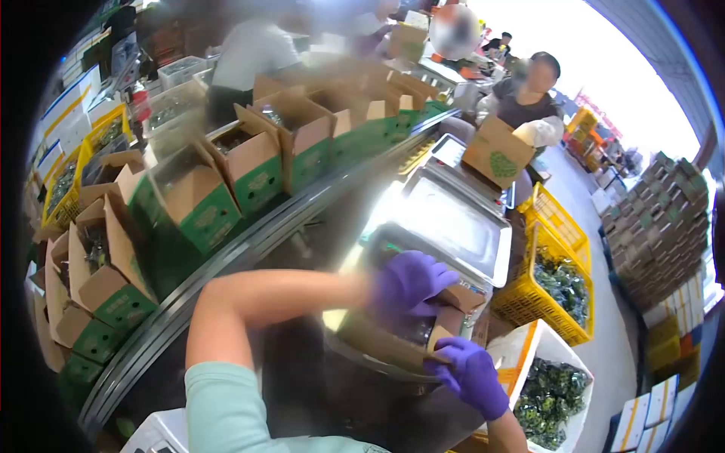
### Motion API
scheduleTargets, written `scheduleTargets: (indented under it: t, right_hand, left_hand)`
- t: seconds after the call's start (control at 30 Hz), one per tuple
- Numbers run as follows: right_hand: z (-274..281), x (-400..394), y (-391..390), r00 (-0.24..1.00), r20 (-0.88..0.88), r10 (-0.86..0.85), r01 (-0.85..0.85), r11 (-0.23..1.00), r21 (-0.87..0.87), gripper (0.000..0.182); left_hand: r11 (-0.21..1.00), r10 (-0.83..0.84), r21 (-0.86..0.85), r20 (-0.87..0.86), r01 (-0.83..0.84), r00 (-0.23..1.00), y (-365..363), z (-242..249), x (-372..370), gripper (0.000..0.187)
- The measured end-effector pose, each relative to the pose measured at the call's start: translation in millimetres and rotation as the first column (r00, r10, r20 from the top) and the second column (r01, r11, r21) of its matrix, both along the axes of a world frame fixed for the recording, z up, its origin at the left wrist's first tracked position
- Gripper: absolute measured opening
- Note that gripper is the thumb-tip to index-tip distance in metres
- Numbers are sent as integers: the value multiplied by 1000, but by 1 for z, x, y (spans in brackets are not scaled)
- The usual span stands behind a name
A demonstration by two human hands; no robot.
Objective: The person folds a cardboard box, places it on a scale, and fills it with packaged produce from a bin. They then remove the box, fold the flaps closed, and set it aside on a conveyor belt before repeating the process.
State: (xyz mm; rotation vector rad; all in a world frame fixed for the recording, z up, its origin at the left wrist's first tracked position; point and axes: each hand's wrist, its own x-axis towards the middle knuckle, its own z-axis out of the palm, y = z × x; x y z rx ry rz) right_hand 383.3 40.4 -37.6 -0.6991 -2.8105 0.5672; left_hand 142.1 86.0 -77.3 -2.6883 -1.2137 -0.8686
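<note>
An open cardboard box (pixel 447 326) stands in front of me beside a metal-topped scale (pixel 457 219). My left hand (pixel 414 283), in a purple glove, is at the far side of the box, its fingers bent against a raised flap. My right hand (pixel 470 370), also gloved in purple, has its fingers closed on the near edge of the same box. Dark, shiny packed contents (pixel 414 329) show partly inside; the left hand and the flaps hide the rest.
Open green-and-brown boxes (pixel 204 215) line a curved metal rail (pixel 181 302) on the left. A foam box (pixel 529 343) and yellow crates (pixel 540 291) with green packages stand right. Across the scale, a person (pixel 529 98) holds a carton (pixel 497 152). Stacked cartons (pixel 661 223) stand far right.
</note>
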Motion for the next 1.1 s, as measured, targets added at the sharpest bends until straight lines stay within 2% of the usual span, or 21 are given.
scheduleTargets:
  t: [0.1, 0.17, 0.2, 0.23, 0.27, 0.3, 0.37, 0.4, 0.47, 0.5, 0.57, 0.67, 0.73, 0.77, 0.8, 0.83, 0.87, 0.9, 0.93, 1.0, 1.1]
  right_hand:
    - [-46, 12, 19, 972, -207, -109, 102, 994, -44, 26]
    - [-56, 7, 27, 908, -105, -406, 314, 824, -472, 29]
    - [-42, -6, 15, 847, -62, -529, 462, 787, -409, 40]
    - [-51, 2, 0, 827, -276, -490, 493, 868, -61, 49]
    - [-55, 1, -3, 837, -440, -326, 485, 814, 319, 57]
    - [-49, 0, -2, 829, -441, -345, 502, 807, 312, 57]
    - [-30, -5, 1, 823, -482, -300, 562, 553, 616, 67]
    - [-42, -8, 9, 816, -481, -320, 573, 555, 602, 67]
    - [-69, -18, 29, 936, -183, -300, 337, 915, 220, 71]
    - [-70, -20, 31, 946, -110, -304, 324, 892, 315, 72]
    - [-76, -20, 18, 929, -164, -333, 365, 896, 251, 73]
    - [-72, -25, -35, 885, -227, -405, 449, 872, 194, 69]
    - [-74, -24, -80, 833, -171, -526, 550, 820, 158, 66]
    - [-90, -14, -90, 807, -285, -518, 566, 815, 123, 70]
    - [-97, -22, -103, 543, -496, -678, 633, 718, -289, 70]
    - [-106, -23, -106, 441, -532, -723, 677, 657, -332, 78]
    - [-113, -29, -102, 246, -552, -797, 463, 597, -656, 84]
    - [-96, -37, -109, 189, -424, -886, 62, 442, -895, 77]
    - [-108, -38, -106, 217, -437, -873, 43, 455, -889, 77]
    - [-144, -16, -105, 197, -260, -945, -368, 174, -913, 61]
    - [-170, -4, -108, 218, -325, -920, -330, 244, -912, 59]
  left_hand:
    - [878, -64, -474, 34, 73, 997, -9, 38, -2, 56]
    - [787, -107, -616, -64, 45, 992, -31, 48, 1, 64]
    - [787, -139, -613, -68, 69, 988, -40, 38, 1, 70]
    - [892, -138, -448, -134, 64, 981, -51, 17, 4, 77]
    - [970, -75, -243, -190, 27, 979, -59, 5, -2, 84]
    - [930, -101, -367, -220, 13, 970, -60, 7, -1, 93]
    - [958, -99, -284, -223, 32, 970, -62, -1, -2, 95]
    - [981, -86, -192, -230, 41, 969, -64, -5, -3, 96]
    - [988, -92, -148, -325, 45, 941, -53, -19, -7, 103]
    - [992, -78, -122, -336, 39, 939, -51, -21, -9, 103]
    - [996, -53, -89, -339, 24, 939, -51, -24, -10, 103]
    - [969, -91, -234, -28, 81, 995, -49, -29, -24, 96]
    - [997, 1, -78, 9, -1, 1000, -47, -26, -27, 85]
    - [990, 136, 12, 101, -138, 986, -41, -36, -32, 83]
    - [951, 310, 3, 14, -310, 951, -44, -28, -31, 86]
    - [884, 394, -207, -152, -418, 907, -47, -16, -26, 92]
    - [829, 361, -433, -66, -353, 930, -38, -34, -27, 95]
    - [678, 313, -731, 189, -80, 931, -36, -37, -30, 97]
    - [678, 302, -723, 111, -131, 947, -34, -35, -30, 95]
    - [637, 305, -766, 147, -87, 941, -39, -25, -32, 88]
    - [684, 284, -730, 260, -4, 923, -42, -37, -32, 87]
